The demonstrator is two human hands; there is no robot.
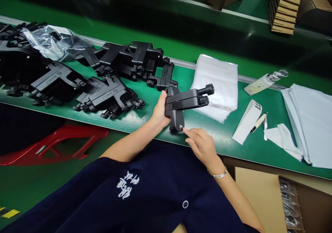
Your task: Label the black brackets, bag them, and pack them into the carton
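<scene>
My left hand grips a black plastic bracket from its left side and holds it just above the green table. Two round pegs stick out of the bracket toward the right. My right hand sits below it, fingers curled, with the forefinger tip touching the bracket's lower end near a small screw. Nothing else is in that hand.
Several black brackets lie in rows to the left, some under a clear plastic bag. A stack of clear bags lies behind the bracket. A white box, pen, cloth, bottle and sheets lie right. A cardboard box stands below.
</scene>
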